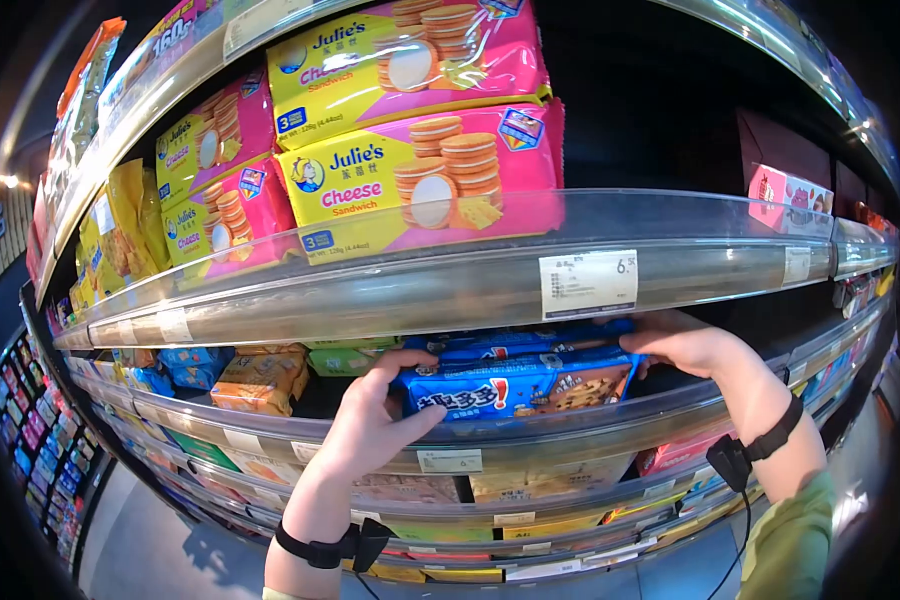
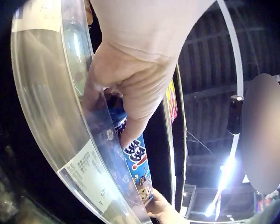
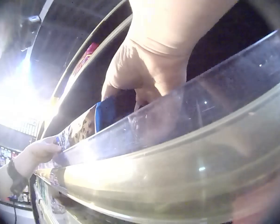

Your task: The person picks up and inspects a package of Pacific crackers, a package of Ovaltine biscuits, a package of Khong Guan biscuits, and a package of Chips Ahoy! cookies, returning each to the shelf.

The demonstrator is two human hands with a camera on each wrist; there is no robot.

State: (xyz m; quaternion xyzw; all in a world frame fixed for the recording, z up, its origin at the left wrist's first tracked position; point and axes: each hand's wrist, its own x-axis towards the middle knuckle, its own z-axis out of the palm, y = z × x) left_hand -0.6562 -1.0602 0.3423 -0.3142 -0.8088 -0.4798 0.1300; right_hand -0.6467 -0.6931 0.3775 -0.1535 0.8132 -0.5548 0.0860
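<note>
A blue pack of chocolate chip cookies (image 1: 500,392) stands on the lower shelf, behind the clear lip. My left hand (image 1: 375,415) holds its left end, with the thumb on the printed front and fingers over the top corner. At the other end my right hand (image 1: 685,345) grips the pack, some fingers hidden behind it. Another blue pack (image 1: 470,347) shows just behind the front one. In the left wrist view the left thumb lies on the pack front (image 2: 139,161). The clear lip partly covers the right fingers in the right wrist view.
Julie's cheese sandwich packs (image 1: 345,190) are stacked on the shelf above. Its edge with a price tag (image 1: 588,284) overhangs the hands. An orange pack (image 1: 260,380) and a green pack (image 1: 350,358) lie left of the blue ones. A clear lip (image 1: 370,440) runs along the shelf front.
</note>
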